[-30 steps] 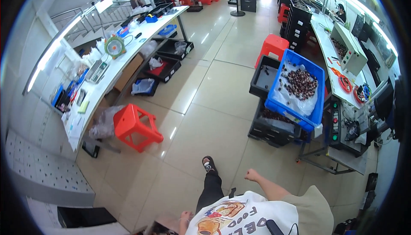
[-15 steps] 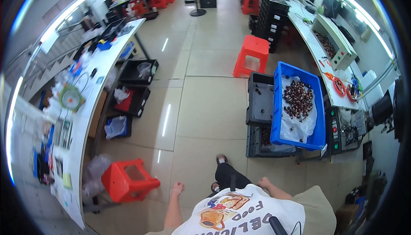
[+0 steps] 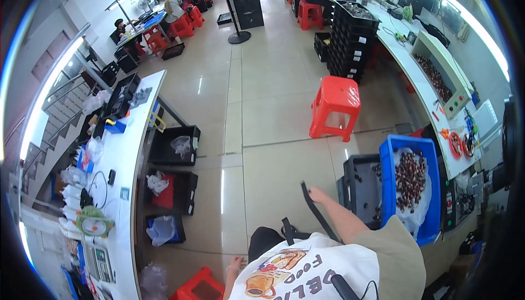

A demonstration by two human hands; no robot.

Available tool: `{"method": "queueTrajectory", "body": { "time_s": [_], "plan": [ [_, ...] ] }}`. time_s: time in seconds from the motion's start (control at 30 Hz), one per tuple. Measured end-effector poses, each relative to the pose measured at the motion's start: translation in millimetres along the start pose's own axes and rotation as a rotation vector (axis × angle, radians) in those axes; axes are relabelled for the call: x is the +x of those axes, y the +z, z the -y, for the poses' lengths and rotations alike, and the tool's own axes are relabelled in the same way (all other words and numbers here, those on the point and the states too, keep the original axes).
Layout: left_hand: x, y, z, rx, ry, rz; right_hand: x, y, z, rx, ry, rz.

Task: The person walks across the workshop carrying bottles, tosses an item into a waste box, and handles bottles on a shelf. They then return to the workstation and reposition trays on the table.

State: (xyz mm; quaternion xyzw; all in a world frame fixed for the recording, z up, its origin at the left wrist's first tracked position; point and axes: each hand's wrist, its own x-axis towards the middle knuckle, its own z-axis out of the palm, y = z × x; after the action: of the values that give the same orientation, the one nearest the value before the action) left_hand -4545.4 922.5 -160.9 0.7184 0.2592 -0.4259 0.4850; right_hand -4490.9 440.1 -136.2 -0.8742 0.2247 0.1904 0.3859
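My right hand [image 3: 315,193] is raised ahead of my body, closed around a black strap [image 3: 319,216]. The strap's free end sticks up past the fingers, and the rest runs back along my forearm towards my body. By my left side, my left hand [image 3: 236,261] hangs low, small in view, with its fingers loosely apart and nothing visible in it. The nearest thing to that hand is a red stool [image 3: 199,286], cut off by the lower edge.
To the right, a blue crate [image 3: 387,190] of dark round pieces stands beside a grey crate [image 3: 358,190]. Another red stool [image 3: 336,103] stands ahead. A white bench [image 3: 123,179] runs along the left, with black bins [image 3: 186,158] below. Further off is a standing fan [image 3: 235,13].
My right hand has come up and forward with the black strap. My left hand has dropped towards my body. The view has tilted up, so the crates and near stool sit lower.
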Motion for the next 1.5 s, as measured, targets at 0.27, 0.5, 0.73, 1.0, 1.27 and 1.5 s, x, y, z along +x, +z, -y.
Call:
{"method": "queueTrajectory", "body": {
  "time_s": [0.27, 0.5, 0.73, 1.0, 1.27, 1.5],
  "plan": [
    [137.8, -78.4, -180.3, 0.561, 0.077, 0.11, 206.0, -53.3, 142.1, 0.236, -0.134, -0.11],
    [284.9, -147.5, -341.8, 0.796, 0.232, 0.127, 220.2, -37.8, 93.2, 0.052, 0.362, 0.224],
    [399.0, -142.6, -686.4, 0.209, 0.428, -0.12, 324.1, -88.6, 95.3, 0.432, 0.792, 0.002],
    [467.8, -153.9, -864.4, 0.114, 0.149, 0.085, 713.6, -211.0, 298.5, -0.038, 0.223, 0.136],
    [583.6, -233.6, -995.6, -0.129, 0.08, -0.026, 1021.8, -363.9, 598.3, 0.28, -0.195, -0.182],
    [773.0, -326.5, -1174.8, 0.278, 0.193, -0.064, 1105.9, -329.1, 586.6, 0.121, 0.1, -0.088]
  ]
}}
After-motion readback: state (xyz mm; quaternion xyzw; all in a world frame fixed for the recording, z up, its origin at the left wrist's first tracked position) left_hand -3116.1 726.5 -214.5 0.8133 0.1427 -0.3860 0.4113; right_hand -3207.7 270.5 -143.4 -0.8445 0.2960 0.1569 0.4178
